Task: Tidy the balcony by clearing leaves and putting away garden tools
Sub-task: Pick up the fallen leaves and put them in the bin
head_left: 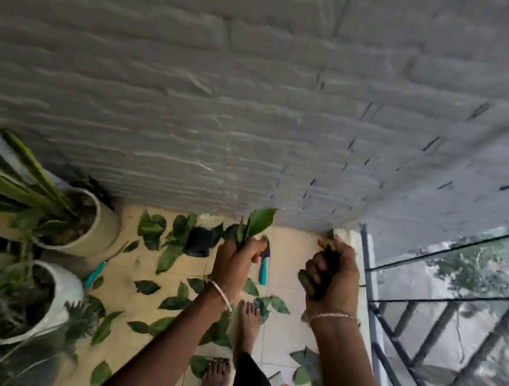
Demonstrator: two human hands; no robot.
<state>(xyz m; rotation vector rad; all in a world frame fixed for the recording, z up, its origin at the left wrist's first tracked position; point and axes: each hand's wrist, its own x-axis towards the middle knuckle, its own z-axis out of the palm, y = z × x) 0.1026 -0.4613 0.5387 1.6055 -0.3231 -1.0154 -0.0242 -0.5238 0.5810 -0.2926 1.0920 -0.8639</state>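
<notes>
Looking down through blur, I cannot tell what the dark bundle point(329, 261) is that the fingers of my right hand point(334, 275) curl around, while my left hand point(237, 262) pinches glossy green leaves point(259, 222) above the tiled floor point(287, 253), where other leaves point(170, 256) lie scattered around a teal trowel point(263, 270).
</notes>
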